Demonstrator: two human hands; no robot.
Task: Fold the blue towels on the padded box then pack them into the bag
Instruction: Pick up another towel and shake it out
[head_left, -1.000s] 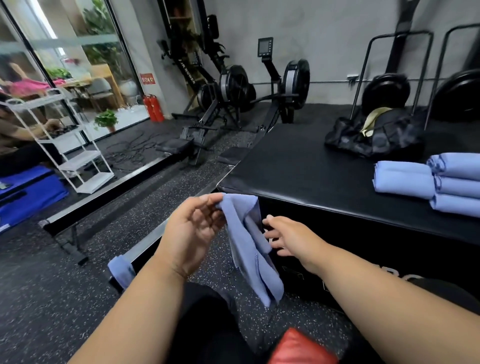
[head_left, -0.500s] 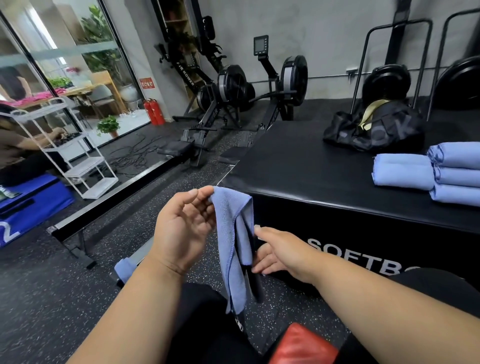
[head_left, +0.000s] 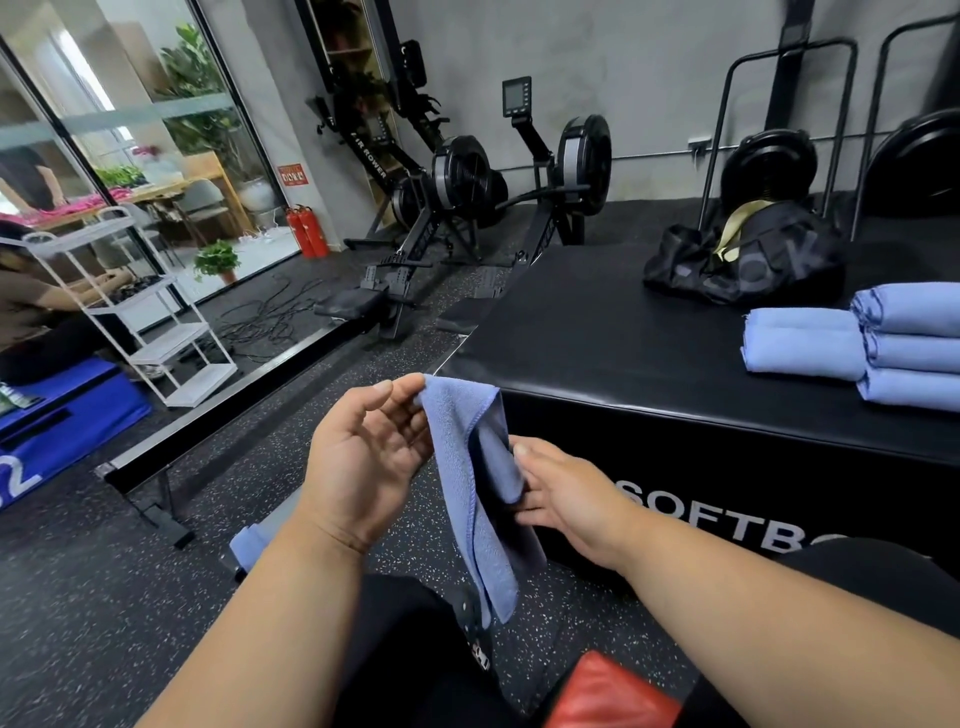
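A blue towel (head_left: 470, 483) hangs in front of the black padded box (head_left: 597, 343), off its near left corner. My left hand (head_left: 363, 457) pinches the towel's top corner with its fingertips. My right hand (head_left: 561, 493) touches the hanging cloth lower down, fingers on its right side. Several folded blue towels (head_left: 883, 348) lie stacked on the box at the right. A black bag (head_left: 748, 265) with a yellow strap sits at the back of the box.
Another blue towel (head_left: 249, 543) lies low beside my left forearm. Rowing machines (head_left: 467, 208) stand beyond the box. A white shelf rack (head_left: 156, 322) and a blue mat (head_left: 57, 415) are at the left, where a person sits. A red pad (head_left: 608, 696) is near my knees.
My right hand has moved onto the hanging towel's right side. The towel hangs straighter under my left hand, which has barely shifted.
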